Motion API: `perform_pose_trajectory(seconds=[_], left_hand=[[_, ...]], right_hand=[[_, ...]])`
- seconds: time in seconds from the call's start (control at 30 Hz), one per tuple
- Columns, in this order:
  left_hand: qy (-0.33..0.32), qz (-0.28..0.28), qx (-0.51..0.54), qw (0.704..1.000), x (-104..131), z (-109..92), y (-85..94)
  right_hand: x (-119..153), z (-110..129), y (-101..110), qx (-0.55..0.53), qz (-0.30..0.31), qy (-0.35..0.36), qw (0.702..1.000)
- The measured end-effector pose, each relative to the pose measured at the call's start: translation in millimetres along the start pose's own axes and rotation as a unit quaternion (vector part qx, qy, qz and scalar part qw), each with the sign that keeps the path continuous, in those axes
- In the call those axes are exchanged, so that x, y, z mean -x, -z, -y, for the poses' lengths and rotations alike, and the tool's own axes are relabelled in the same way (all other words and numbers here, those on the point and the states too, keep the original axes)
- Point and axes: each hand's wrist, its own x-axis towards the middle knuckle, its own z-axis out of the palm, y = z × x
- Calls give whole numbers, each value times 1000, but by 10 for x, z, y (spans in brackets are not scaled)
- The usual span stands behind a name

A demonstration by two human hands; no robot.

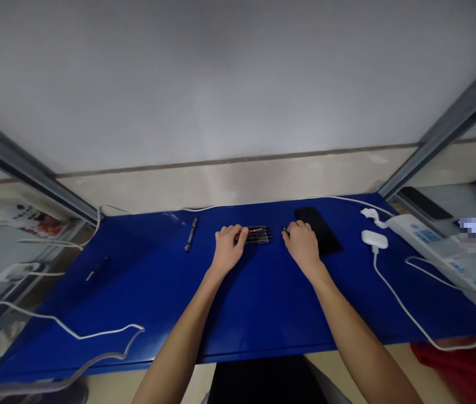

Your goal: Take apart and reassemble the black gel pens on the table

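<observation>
Several dark pens (pixel 258 235) lie side by side in a row on the blue tabletop, pointing left and right. My left hand (pixel 227 247) is closed around their left ends, the thumb along the near side. A little to the right, my right hand (pixel 304 246) rests with curled fingers. From its fingertips pokes the dark end of a pen (pixel 284 228); the palm hides the rest. A black smartphone (pixel 322 233) lies flat just beyond and right of that hand. Another pen (pixel 191 234) lies apart, to the left of my left hand.
A dark pen-like object (pixel 97 269) lies far left on the blue table (pixel 263 303). White cables (pixel 107 334) cross the left side. At right are a white earphone case (pixel 374 239) on a cable and a white power strip (pixel 439 252). A wall (pixel 238 179) stands behind.
</observation>
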Motion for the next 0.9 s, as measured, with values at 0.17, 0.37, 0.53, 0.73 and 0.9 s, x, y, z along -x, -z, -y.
perform_pose_trajectory(seconds=[0.17, 0.37, 0.53, 0.73, 0.9], left_hand=[[18, -10, -30, 999, -1, 34, -23], [27, -16, -68, 997, -1, 44, -45], [26, -6, -82, 996, 9, 14, -38], [19, -7, -69, 997, 13, 20, -31], [0, 8, -58, 998, 22, -1, -30]], right_hand=[[-71, 117, 146, -185, 16, -37, 982], [-89, 250, 246, -388, 56, -10, 920], [-70, 280, 224, -392, 64, 42, 917], [-64, 291, 223, -377, 67, 71, 921], [-47, 324, 218, -372, 93, 94, 919]])
